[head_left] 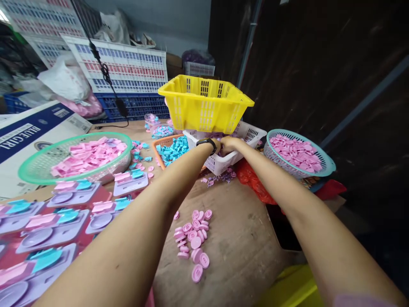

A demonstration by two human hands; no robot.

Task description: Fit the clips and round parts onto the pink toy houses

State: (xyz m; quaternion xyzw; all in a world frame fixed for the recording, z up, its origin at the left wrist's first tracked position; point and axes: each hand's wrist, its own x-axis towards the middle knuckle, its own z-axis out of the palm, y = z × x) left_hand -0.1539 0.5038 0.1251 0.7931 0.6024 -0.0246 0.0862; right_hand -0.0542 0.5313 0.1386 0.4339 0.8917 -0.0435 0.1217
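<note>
Both my arms stretch forward into a white basket [220,164] in the middle of the table. My left hand [217,145], with a dark band at the wrist, is at the basket's near side. Close beside it, my right hand [228,145] reaches in over the small purple pieces [244,138] there. The fingers of both hands are hidden, so what they hold does not show. A yellow basket [204,113] sits above the white one. Between my arms lies a loose pile of round pink pieces [196,242].
At left stand purple, pink and blue assemblies [40,238] in rows and a green basket [27,170] of pink pieces. An orange basket [159,157] holds blue pieces. At right are a teal basket [329,165] of pink pieces, a red bag [255,183] and a dark phone-like slab [283,228].
</note>
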